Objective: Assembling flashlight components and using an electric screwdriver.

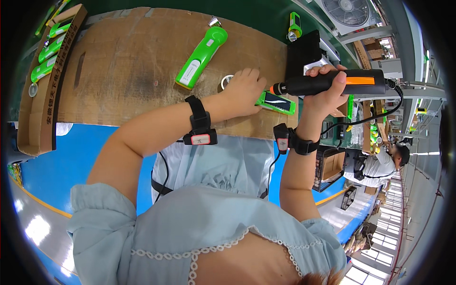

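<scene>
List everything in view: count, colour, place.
Electric screwdriver: 1, black-orange, right of centre
Screwdriver cable: 1, black, trailing from it
Cardboard mat: 1, brown, centre
Cardboard tray: 1, brown, left
Dark-panelled flashlight: 1, green, mat's right
Other flashlights: 5, green; one mid-mat, three in tray, one beyond mat
Ring: 1, silvery-white, on mat
Fan: 1, grey, upper right
Crates: at least 2, black, right
Co-worker: 1, white top, right
Wrist straps: 2, black, on wrists
Left grip: 1, bare hand, over dark-panelled flashlight's left end
Right grip: 1, bare hand, holding screwdriver

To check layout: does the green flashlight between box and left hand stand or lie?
Lying: the green flashlight stretches along the cardboard, white panel up.
</scene>
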The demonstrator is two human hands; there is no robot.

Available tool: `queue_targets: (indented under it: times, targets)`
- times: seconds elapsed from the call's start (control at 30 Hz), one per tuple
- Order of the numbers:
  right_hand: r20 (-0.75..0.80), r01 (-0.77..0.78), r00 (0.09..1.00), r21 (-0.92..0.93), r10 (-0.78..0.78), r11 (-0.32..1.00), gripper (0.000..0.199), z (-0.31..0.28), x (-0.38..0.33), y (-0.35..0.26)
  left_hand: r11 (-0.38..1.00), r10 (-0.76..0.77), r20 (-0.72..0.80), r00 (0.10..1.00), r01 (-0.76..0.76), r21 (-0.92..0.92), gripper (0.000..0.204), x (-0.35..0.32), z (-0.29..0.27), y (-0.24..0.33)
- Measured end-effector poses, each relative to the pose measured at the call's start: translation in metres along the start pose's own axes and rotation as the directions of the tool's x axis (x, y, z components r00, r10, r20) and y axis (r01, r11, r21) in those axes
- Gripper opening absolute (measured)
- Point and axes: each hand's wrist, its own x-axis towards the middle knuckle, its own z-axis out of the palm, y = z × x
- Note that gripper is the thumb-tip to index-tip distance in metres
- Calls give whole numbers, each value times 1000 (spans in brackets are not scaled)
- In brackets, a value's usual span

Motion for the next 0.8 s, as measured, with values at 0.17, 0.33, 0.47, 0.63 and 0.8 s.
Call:
queue_targets:
  times: [0.17, 0.33, 0.47, 0.63, 0.8]
  targets:
    - [94, -49, 994, 24, 47, 999, 29, 2, 3, 2, 998, -54, 48, 997, 55, -35, 49, -1, -1, 2]
    - [116, -101, 988, 18, 99, 995, 24, -1, 1, 7, 997, -75, 20, 997, 75, 1, 49, -2, -1, 7]
    - [131, -122, 984, -4, 121, 993, 21, 6, 4, 13, 995, -96, 73, 993, 95, 26, 50, 2, -3, 3]
    - [127, -128, 983, -21, 130, 992, 19, 7, 3, 12, 996, -84, 55, 995, 82, 39, 51, 1, 0, 4]
    - [72, -123, 989, -58, 127, 991, 17, 11, 5, 14, 997, -55, -11, 998, 56, 48, 50, 5, -8, 1]
